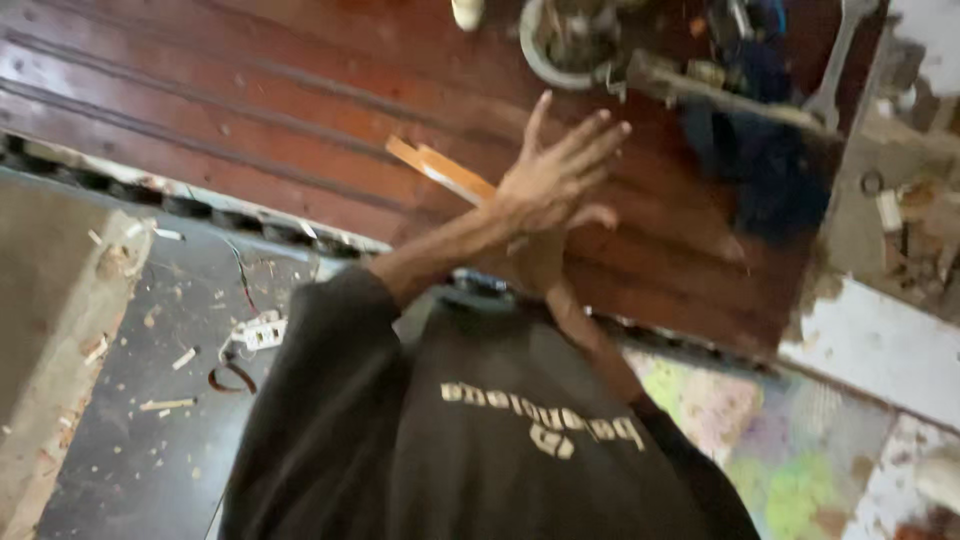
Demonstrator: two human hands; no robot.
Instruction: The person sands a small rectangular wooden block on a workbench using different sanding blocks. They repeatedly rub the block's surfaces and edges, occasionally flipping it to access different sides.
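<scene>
Left hand (555, 180), open with fingers spread, crosses over the right hand (535, 265), its grip hidden, beside a flat tan wooden strip (440, 170) above the reddish-brown grooved wooden panel (250, 90), near its front edge; uncrossing the wrists would probably steady the strip.

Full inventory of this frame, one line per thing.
wooden panel: 1, reddish brown, grooved, across the upper half
wooden strip: 1, light orange, on the panel beside the hands
round bowl: 1, pale, top centre, contents blurred
wrench: 1, grey metal, top right
blue cloth: 1, dark blue, right of the hands
wood chips: several, pale, on the dark floor at left
dark shirt: 1, black, bottom centre
hands: 2, bare, crossed at the wrists over the panel, upper one open; sides unclear
</scene>
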